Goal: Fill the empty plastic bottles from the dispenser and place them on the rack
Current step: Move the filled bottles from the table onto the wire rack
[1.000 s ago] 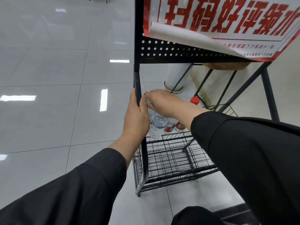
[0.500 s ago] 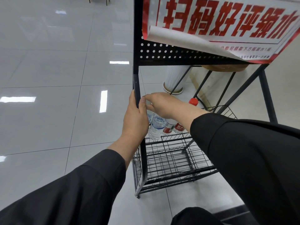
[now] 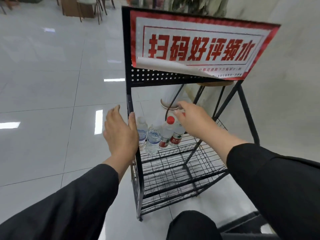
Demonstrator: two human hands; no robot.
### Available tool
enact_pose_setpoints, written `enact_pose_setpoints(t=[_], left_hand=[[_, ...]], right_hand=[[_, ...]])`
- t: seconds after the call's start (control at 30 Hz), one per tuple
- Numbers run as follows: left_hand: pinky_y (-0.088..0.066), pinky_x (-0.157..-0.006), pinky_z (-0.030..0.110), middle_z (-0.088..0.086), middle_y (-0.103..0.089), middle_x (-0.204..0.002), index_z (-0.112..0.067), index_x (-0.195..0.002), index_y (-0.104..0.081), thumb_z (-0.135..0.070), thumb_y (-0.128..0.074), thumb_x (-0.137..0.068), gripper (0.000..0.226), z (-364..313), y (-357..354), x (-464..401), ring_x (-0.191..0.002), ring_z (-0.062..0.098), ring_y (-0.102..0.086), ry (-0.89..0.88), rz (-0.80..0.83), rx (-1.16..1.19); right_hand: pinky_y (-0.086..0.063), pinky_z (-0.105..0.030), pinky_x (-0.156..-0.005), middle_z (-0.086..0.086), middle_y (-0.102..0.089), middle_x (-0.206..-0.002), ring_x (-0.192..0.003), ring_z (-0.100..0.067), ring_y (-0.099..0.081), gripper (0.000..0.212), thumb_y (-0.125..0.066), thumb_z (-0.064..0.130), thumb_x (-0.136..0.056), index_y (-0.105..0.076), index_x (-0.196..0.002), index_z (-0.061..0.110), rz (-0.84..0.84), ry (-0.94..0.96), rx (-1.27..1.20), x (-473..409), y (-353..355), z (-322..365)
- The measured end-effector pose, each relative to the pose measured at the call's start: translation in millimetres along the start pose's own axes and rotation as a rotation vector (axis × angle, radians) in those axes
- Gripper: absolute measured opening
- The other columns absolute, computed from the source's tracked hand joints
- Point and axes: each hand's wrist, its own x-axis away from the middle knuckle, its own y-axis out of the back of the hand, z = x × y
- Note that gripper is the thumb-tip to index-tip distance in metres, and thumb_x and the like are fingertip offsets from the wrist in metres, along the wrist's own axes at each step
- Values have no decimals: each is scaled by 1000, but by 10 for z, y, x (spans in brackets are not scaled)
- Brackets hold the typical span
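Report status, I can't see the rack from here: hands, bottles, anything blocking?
Left hand on rack post, thumb hooked. Right hand open above bottles. Four bottles on wire shelf. Nothing blocking.

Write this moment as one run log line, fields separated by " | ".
left hand: open, thumb on rack post | right hand: open, above bottles | bottles: four upright on rack shelf

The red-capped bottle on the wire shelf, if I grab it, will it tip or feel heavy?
The red-capped bottle looks tall and narrow on a wire shelf, so a nudge could probably tip it. It leans against neighbouring bottles, which might topple too. It seems filled, so likely weighty for its size.
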Motion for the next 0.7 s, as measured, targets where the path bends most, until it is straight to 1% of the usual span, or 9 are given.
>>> enact_pose_setpoints(t=[0.07, 0.13, 0.23, 0.3, 0.37, 0.43, 0.5, 0.57, 0.7], left_hand=[[-33, -114, 50, 6, -47, -149, -17, -146, -47, -42, -45, -105, 48, -165, 132, 143, -137, 26, -43, -188, 2, -23], [-33, -112, 48, 7, -52, -143, -16, -141, -53, -35, -48, -104, 43, -388, 175, 259, -133, 26, -46, -351, 69, -19], [-40, -107, 45, 8, -59, -136, -15, -138, -57, -28, -52, -103, 38, -883, 203, 471, -125, 26, -53, -527, 169, 12], [-44, -104, 45, 8, -62, -133, -14, -137, -59, -26, -54, -103, 36, -1285, 231, 695, -121, 27, -56, -629, 226, 41], [-47, -100, 44, 5, -62, -133, -17, -138, -58, -28, -53, -104, 36, -1689, 262, 951, -117, 26, -59, -684, 292, 69], [-51, -95, 45, 1, -65, -129, -24, -135, -58, -32, -52, -104, 32, -2091, 297, 1254, -111, 27, -63, -738, 345, 105], [-53, -93, 43, -4, -67, -123, -28, -131, -59, -34, -52, -103, 30, -2482, 364, 1646, -110, 22, -64, -834, 397, 158], [-52, -92, 41, -6, -69, -115, -25, -132, -59, -32, -53, -102, 32, -2844, 472, 2096, -106, 19, -64, -934, 436, 239], [-50, -90, 43, -9, -67, -103, -24, -128, -61, -30, -55, -102, 27, -3386, 766, 3103, -101, 26, -67, -1082, 506, 396]], right_hand=[[-43, -34, -97, -2, -57, -144, -127, -23, -55, 43, -46, 37, -107, -47, -148, 23, -54, -61, -50, 236, 170, -71], [-42, -32, -91, -3, -60, -138, -123, -23, -56, 39, -46, 36, -107, -52, -142, 22, -120, -119, -79, 461, 346, -108], [-46, -35, -100, -3, -58, -141, -127, -22, -55, 43, -46, 40, -107, -51, -144, 19, -244, -181, -144, 831, 669, -114], [-46, -36, -101, -3, -57, -142, -128, -24, -54, 44, -45, 41, -106, -51, -144, 20, -344, -184, -147, 1144, 954, -108], [-42, -31, -90, -3, -58, -140, -125, -24, -55, 41, -45, 41, -107, -52, -142, 21, -438, -175, -124, 1527, 1280, -104], [-37, -29, -85, -3, -58, -139, -123, -24, -55, 40, -44, 40, -107, -53, -141, 21, -520, -184, -94, 1970, 1630, -101], [-38, -30, -91, -4, -58, -141, -127, -24, -53, 42, -45, 40, -107, -54, -141, 18, -626, -198, -65, 2466, 1953, -145], [-39, -33, -104, -6, -58, -142, -131, -24, -52, 44, -48, 39, -106, -54, -142, 14, -760, -193, -60, 3012, 2227, -217], [-38, -33, -111, 0, -58, -142, -133, -15, -50, 43, -49, 40, -106, -54, -142, 18, -905, -240, -78, 4215, 2574, -385]])
